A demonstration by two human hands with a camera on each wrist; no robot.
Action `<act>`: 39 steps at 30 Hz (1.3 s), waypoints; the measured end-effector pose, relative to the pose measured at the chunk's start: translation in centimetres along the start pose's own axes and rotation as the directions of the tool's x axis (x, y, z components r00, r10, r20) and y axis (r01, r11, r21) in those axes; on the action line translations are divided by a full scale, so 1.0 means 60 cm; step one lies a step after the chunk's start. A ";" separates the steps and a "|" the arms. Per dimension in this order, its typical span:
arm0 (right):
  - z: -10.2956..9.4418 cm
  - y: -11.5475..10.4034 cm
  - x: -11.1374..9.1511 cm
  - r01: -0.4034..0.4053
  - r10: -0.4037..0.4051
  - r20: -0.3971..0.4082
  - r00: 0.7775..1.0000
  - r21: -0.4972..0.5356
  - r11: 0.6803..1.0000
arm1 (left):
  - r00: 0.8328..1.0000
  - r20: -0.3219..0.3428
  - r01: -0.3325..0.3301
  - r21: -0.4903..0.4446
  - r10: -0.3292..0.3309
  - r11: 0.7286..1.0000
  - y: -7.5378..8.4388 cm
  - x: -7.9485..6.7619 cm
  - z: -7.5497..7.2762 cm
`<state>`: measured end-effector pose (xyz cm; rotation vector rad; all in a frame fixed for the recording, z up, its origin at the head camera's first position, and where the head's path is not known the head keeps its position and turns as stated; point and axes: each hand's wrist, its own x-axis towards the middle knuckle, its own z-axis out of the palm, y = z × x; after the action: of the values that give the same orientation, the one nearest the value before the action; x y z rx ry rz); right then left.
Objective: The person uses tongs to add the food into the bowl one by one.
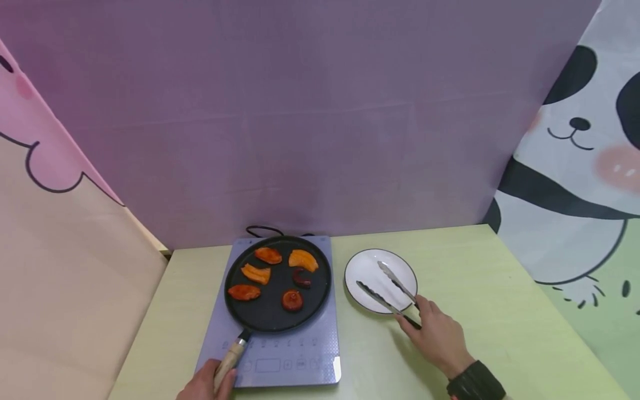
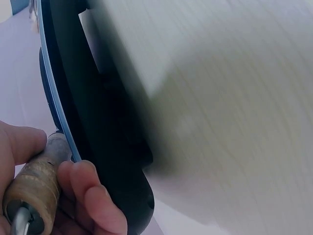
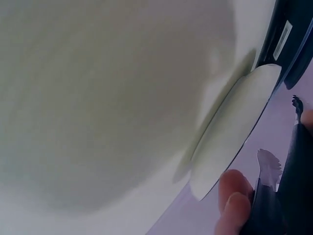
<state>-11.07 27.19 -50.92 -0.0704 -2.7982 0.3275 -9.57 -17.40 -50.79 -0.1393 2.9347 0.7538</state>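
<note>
A black round frying pan [image 1: 272,316] sits on the induction cooktop with several browned pieces of food [image 1: 257,273] spread over it. My left hand [image 1: 206,383] grips its wooden handle [image 1: 230,360]; thumb and fingers curl round the handle [image 2: 36,186] in the left wrist view. My right hand [image 1: 440,336] holds a pair of metal tongs [image 1: 382,300] by their black grips, their arms apart with nothing between the tips. The tongs reach over a white plate [image 1: 362,266] with a dark rim. In the right wrist view the plate [image 3: 234,132] shows from its side, beside the fingers.
The flat induction cooktop [image 1: 300,375] has touch controls along its front, and a black cord [image 1: 262,228] behind it. Both cooktop and plate stand on a pale wooden table [image 1: 500,311]. A purple cloth [image 1: 320,122] hangs behind the table, with a panda-printed cloth [image 1: 575,183] at the right.
</note>
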 end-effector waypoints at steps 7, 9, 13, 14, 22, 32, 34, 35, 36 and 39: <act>-0.002 0.016 -0.010 -0.041 0.042 0.050 0.998 -0.021 0.999 | 1.000 0.001 -0.004 0.004 0.004 1.000 -0.001 0.001 0.001; -0.002 0.019 -0.012 -0.044 0.045 0.062 0.997 -0.025 0.999 | 1.000 -0.005 -0.007 0.001 0.007 1.000 -0.001 0.000 0.002; -0.003 0.025 -0.018 -0.047 0.049 0.076 0.996 -0.031 0.998 | 1.000 -0.014 -0.011 -0.016 0.010 1.000 -0.002 -0.001 0.003; -0.003 0.026 -0.020 -0.049 0.051 0.081 0.995 -0.032 0.998 | 1.000 -0.013 -0.008 -0.017 0.008 1.000 -0.002 -0.001 0.003; -0.007 0.031 -0.026 -0.065 0.067 0.112 0.991 -0.025 0.998 | 1.000 0.018 0.006 0.001 -0.006 1.000 -0.001 0.001 0.001; -0.009 0.035 -0.030 -0.063 0.068 0.150 0.986 -0.041 0.997 | 1.000 0.003 -0.003 0.000 0.003 1.000 -0.001 0.000 0.001; -0.009 0.036 -0.031 -0.067 0.073 0.164 0.984 -0.045 0.997 | 1.000 0.001 -0.006 0.001 0.006 1.000 -0.001 0.000 0.001; -0.008 0.036 -0.032 -0.068 0.075 0.169 0.983 -0.046 0.997 | 1.000 0.000 -0.008 0.001 0.008 1.000 -0.001 0.000 0.001; -0.007 0.036 -0.033 -0.069 0.076 0.172 0.982 -0.047 0.996 | 1.000 -0.001 -0.009 0.000 0.009 1.000 -0.001 0.000 0.001; -0.007 0.036 -0.035 -0.067 0.074 0.170 0.983 -0.043 0.997 | 1.000 0.000 -0.007 -0.004 0.007 1.000 -0.002 -0.001 0.001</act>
<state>-8.92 29.19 -51.71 -0.1572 -2.9781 0.3113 -9.49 -17.47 -50.88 -0.1299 2.9350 0.7606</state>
